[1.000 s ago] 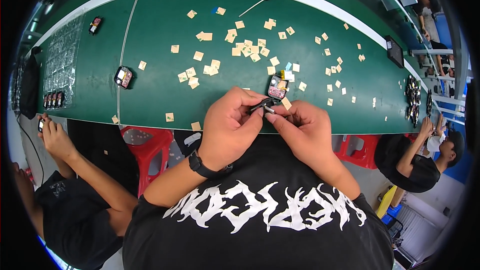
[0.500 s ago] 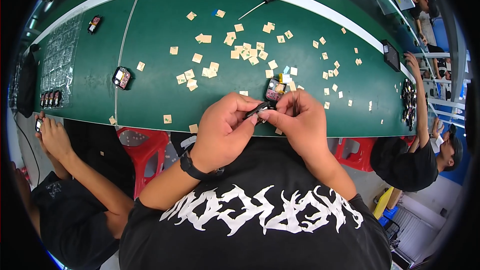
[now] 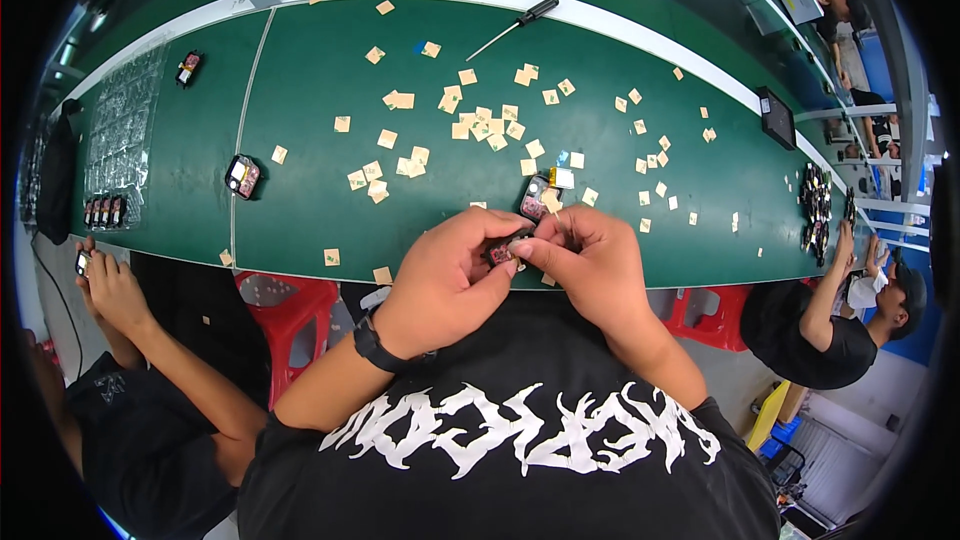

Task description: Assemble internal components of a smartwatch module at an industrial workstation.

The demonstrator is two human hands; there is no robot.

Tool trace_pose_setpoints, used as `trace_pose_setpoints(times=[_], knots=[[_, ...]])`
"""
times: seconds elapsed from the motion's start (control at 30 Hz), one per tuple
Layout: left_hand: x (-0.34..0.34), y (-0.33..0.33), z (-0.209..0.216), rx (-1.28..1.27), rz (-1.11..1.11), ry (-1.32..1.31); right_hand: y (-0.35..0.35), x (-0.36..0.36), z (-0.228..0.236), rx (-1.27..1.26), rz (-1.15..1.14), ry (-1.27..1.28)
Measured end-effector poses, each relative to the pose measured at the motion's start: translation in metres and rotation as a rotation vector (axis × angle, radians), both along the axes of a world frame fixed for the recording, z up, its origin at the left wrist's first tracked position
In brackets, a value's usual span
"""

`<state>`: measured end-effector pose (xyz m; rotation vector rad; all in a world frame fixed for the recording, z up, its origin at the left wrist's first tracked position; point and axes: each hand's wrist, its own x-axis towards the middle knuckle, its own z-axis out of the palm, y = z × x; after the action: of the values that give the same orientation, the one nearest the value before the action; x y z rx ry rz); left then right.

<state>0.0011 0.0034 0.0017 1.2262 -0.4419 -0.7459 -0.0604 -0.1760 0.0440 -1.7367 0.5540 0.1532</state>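
Close to the table's near edge, my left hand (image 3: 445, 265) is closed round a small black electronic device (image 3: 502, 253), with reddish circuitry showing between the fingers. Thumb and fingers of my right hand (image 3: 592, 258) pinch together at the same device's right side, hiding part of it. Just beyond my fingertips lies a second black-cased device (image 3: 532, 202), open, with a reddish board inside. Against its upper right rests a small silver and yellow battery (image 3: 562, 178).
Beige square stickers (image 3: 487, 125) are scattered over the green table (image 3: 300, 70). A screwdriver (image 3: 515, 28) lies at the back. Leftward are another device (image 3: 243, 176) and a clear plastic tray (image 3: 120, 140); a black box (image 3: 776, 118) and black parts (image 3: 816, 215) are rightward. Co-workers sit on both sides.
The device in my hands has tilted, so its reddish inside now shows. My view has shifted slightly. The right-hand co-worker's arm has drawn back from near the black box.
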Motion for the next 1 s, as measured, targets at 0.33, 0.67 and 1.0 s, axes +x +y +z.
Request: trace_pose_setpoints(times=[0.33, 0.67, 1.0], knots=[[0.007, -0.002, 0.017, 0.184, -0.115, 0.035, -0.007, -0.005, -0.004, 0.068, 0.042, -0.004], [0.012, 0.002, 0.021, -0.033, -0.066, 0.363, -0.039, -0.010, -0.006, -0.159, -0.072, -0.148], [0.003, 0.017, 0.022, -0.035, -0.008, 0.021, -0.031, 0.014, 0.001, -0.789, 0.254, -0.290]])
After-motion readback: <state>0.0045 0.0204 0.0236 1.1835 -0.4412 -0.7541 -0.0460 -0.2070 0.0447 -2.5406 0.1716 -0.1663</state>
